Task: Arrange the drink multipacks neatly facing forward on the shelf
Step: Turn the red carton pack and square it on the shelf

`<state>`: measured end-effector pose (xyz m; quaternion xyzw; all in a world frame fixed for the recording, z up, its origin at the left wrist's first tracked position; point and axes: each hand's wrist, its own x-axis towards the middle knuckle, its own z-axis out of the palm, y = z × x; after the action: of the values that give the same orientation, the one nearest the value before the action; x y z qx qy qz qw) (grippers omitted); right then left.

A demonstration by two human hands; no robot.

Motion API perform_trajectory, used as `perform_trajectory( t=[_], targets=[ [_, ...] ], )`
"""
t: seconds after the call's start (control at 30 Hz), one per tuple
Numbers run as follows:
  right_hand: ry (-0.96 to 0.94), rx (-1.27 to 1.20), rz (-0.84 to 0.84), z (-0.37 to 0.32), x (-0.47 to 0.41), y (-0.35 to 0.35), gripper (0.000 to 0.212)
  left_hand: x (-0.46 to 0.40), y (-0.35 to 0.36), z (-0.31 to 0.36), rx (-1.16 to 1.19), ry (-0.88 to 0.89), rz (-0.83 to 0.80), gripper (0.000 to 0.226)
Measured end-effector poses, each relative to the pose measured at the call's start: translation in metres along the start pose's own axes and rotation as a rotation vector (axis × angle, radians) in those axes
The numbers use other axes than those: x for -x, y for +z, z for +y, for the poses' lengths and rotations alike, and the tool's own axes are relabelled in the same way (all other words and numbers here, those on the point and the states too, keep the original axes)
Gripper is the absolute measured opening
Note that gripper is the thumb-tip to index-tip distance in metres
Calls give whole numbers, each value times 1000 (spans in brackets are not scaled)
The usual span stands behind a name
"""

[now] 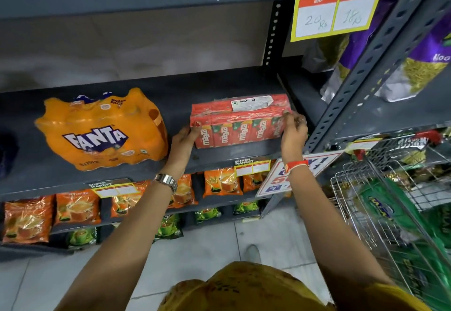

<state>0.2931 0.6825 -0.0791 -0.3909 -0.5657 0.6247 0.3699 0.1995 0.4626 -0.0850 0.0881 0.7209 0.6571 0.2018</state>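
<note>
A shrink-wrapped red Maaza carton multipack (240, 121) stands on the grey shelf (219, 161) near its right upright, its printed logos facing me. My left hand (181, 141) grips its lower left corner. My right hand (294, 131) pinches the wrap at its right end. An orange Fanta multipack (102, 131) sits to the left on the same shelf, logo forward, tilted slightly, clear of both hands.
The grey slotted upright (361, 76) stands just right of the Maaza pack. Orange and green tea packets (222, 182) fill the shelves below. A wire basket rack (395, 201) with packets is at the right. A yellow price sign (339, 8) hangs above.
</note>
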Motion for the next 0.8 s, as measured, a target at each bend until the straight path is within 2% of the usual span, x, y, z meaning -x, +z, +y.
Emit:
perform_trajectory(
  t=[0.13, 0.5, 0.63, 0.73, 0.8],
  targets=[
    [-69, 113, 48, 1, 13, -3, 27, 8, 0, -6, -66, 35, 15, 15],
    [-144, 326, 35, 1, 28, -10, 36, 26, 0, -8, -86, 85, -6, 39],
    [-136, 338, 52, -3, 29, -8, 37, 26, 0, -9, -89, 93, -18, 44],
    [-114, 300, 50, -2, 31, -8, 39, 25, -2, -8, -90, 106, -28, 61],
    [-95, 298, 34, -4, 33, -7, 44, 25, -3, -4, -114, 111, -36, 60]
  ],
)
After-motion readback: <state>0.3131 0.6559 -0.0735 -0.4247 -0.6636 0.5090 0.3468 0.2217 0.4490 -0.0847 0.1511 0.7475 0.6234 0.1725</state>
